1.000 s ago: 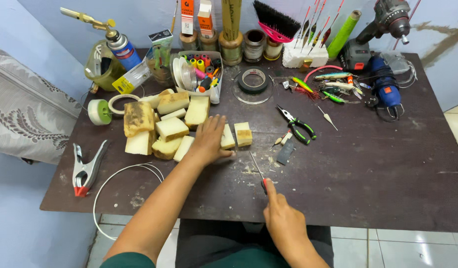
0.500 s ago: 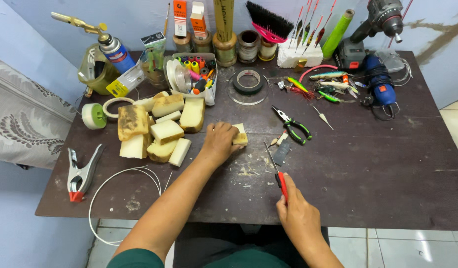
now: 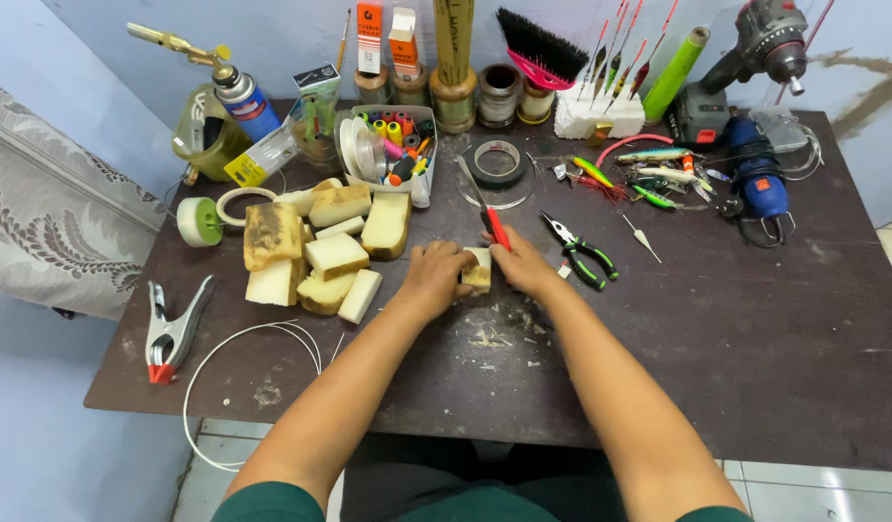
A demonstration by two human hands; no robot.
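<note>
A: Both hands are together at mid-table. The left hand [image 3: 434, 275] is clenched around a small pale foam block [image 3: 479, 270], pinning it to the table top.

B: And the right hand [image 3: 523, 268] is grasping a red-handled knife [image 3: 492, 224], its handle sticking up and away from the block. Whether the blade touches the foam, I cannot tell.

A: Just to the right lie the green-handled pliers [image 3: 583, 254], near the knuckles. To the left, the pile of foam pieces [image 3: 322, 249] sits close to the left wrist.

B: Crumbs of foam [image 3: 494, 336] speckle the surface right below the hands. Toward the near edge the dark table [image 3: 755, 387] is bare on the right side.

A: Near the left edge, a metal spring clamp [image 3: 171, 331] and a loop of white cord [image 3: 235, 340] that hangs over the front edge.

B: The back edge is crowded: a blue gas torch [image 3: 235, 89], a black brush [image 3: 541, 50], a drill [image 3: 746, 53] against a pale blue wall [image 3: 291, 29].
</note>
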